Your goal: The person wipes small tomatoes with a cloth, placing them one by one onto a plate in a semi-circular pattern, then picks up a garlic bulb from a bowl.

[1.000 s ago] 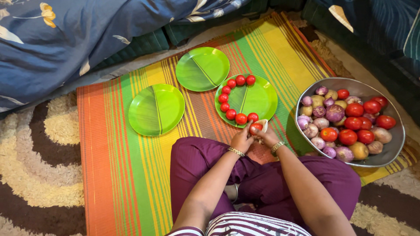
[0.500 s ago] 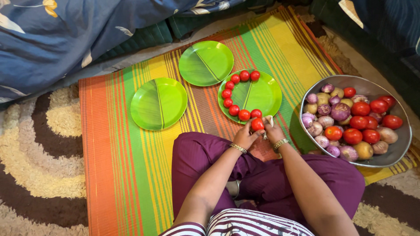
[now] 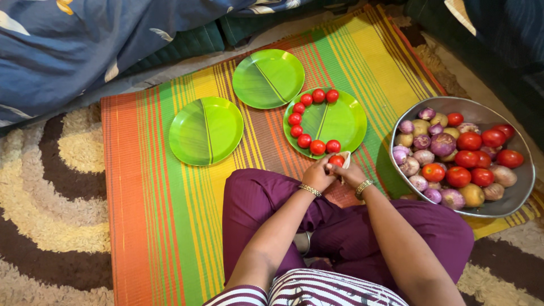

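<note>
My left hand (image 3: 317, 174) and my right hand (image 3: 351, 171) meet in front of my knees and hold one red tomato (image 3: 336, 161) together with a small white cloth (image 3: 345, 157). Just beyond them lies a green leaf-shaped plate (image 3: 340, 122) with several red tomatoes (image 3: 305, 116) set in a row along its left and near rim. To the right stands a round metal bowl (image 3: 513, 201) full of tomatoes, onions and potatoes (image 3: 453, 156).
Two more green plates, one at the left (image 3: 205, 130) and one farther back (image 3: 268, 78), lie bare on the striped mat (image 3: 164, 215). A shaggy brown and cream rug (image 3: 51, 215) surrounds the mat. Blue bedding (image 3: 73, 51) hangs at the back left.
The hands stay together on the tomato just short of the plate's near rim. The view has shifted slightly; nothing else has moved.
</note>
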